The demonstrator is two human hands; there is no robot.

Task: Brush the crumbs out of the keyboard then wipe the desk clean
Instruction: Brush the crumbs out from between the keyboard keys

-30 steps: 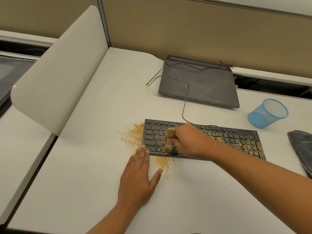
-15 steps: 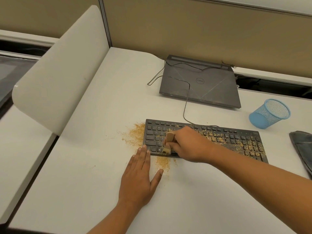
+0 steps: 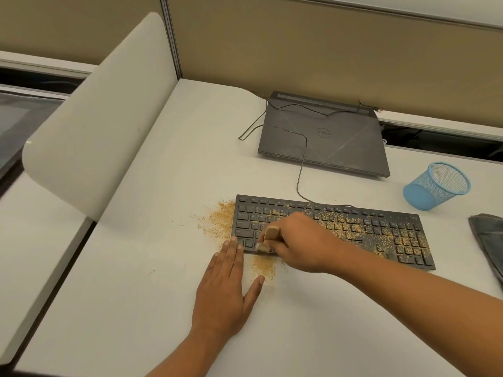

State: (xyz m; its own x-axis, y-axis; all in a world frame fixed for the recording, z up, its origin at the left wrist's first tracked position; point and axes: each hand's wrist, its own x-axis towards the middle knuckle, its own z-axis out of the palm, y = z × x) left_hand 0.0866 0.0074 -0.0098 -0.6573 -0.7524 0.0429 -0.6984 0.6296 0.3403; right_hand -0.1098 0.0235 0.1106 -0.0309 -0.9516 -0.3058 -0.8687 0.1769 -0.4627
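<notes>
Right hand (image 3: 299, 246): fingers curled round a small wooden-handled brush (image 3: 271, 233). The bristle end points down and touches the front edge of the keyboard (image 3: 381, 232), near its left end.

Left hand (image 3: 226, 292): flat, palm down on the desk (image 3: 136, 268), fingers straight and close together, thumb spread to the right. The fingertips touch the keyboard's near-left corner.

Keyboard: black, lies across the middle of the desk. Tan crumbs (image 3: 343, 224) lie thick over the middle and right keys; the left keys look mostly bare. One heap of crumbs lies on the desk against the keyboard's left edge, and a second, smaller heap just in front of its near edge, between the two hands.

A thin cable (image 3: 300, 170) runs from the keyboard's back edge over a closed grey laptop (image 3: 324, 137) at the far edge of the desk. A blue mesh cup (image 3: 435, 186) lies tipped towards the right side. A dark cloth (image 3: 487, 240) lies at the right edge, partly out of view. A white divider (image 3: 100, 118) stands along the left edge.
</notes>
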